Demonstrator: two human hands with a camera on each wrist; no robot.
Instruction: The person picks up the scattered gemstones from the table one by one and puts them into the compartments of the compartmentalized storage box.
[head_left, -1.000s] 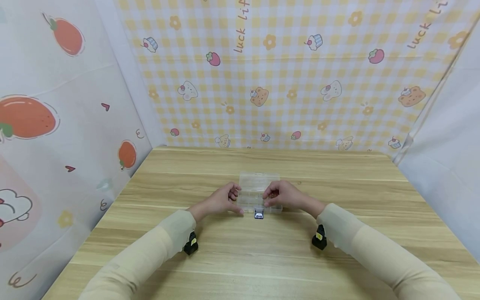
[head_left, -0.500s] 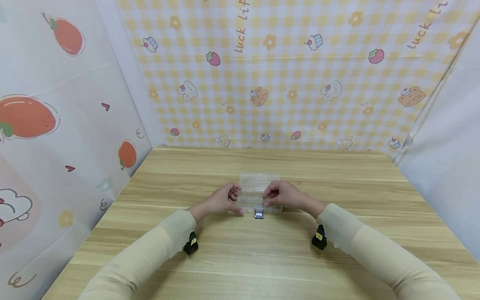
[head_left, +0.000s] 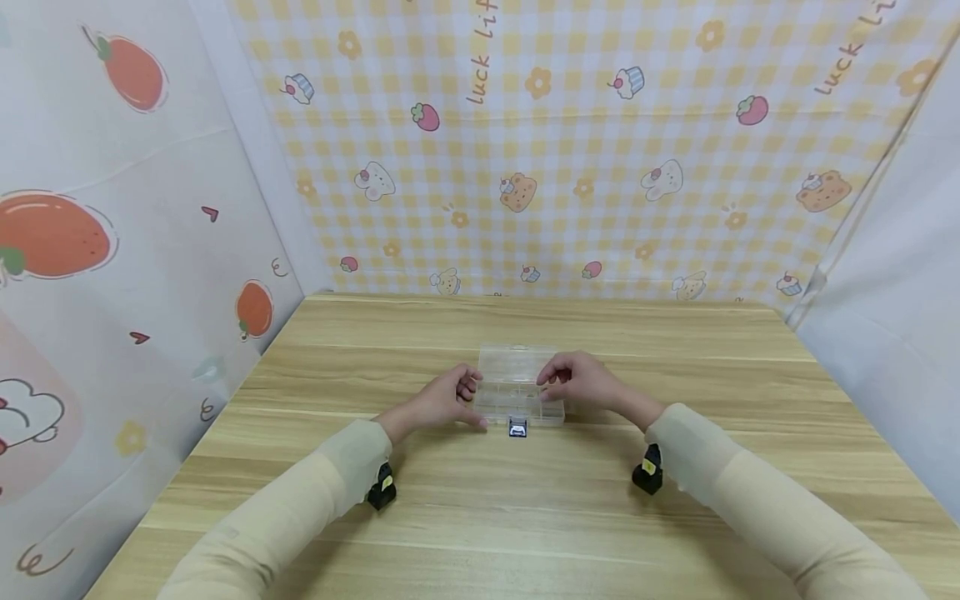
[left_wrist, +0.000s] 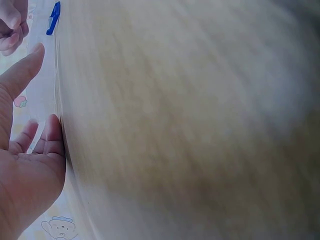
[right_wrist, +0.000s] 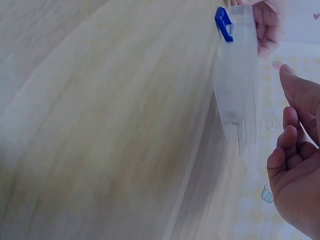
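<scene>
A clear plastic compartment box point(head_left: 506, 400) lies on the table with its lid point(head_left: 512, 362) folded back and a blue latch point(head_left: 517, 427) hanging at its front. My left hand point(head_left: 444, 398) holds the box's left end, its thumb by the front corner and its fingers along the side. Above the box's right part hovers my right hand point(head_left: 585, 379). Its fingers are loosely bent, the thumb stands apart from them, and I see nothing held. In the right wrist view, that hand point(right_wrist: 300, 155) is clear of the box wall point(right_wrist: 235, 75).
The wooden table point(head_left: 480, 508) stretches around the box on all sides. Behind it hangs a yellow checked cloth point(head_left: 555, 150), and a white printed cloth point(head_left: 187, 275) hangs at the left. A black wrist camera point(head_left: 382, 489) sits under each forearm.
My right hand has lifted and shifted slightly right and back, away from the compartments, uncovering more of the box's right part. The left hand and the box have stayed in place.
</scene>
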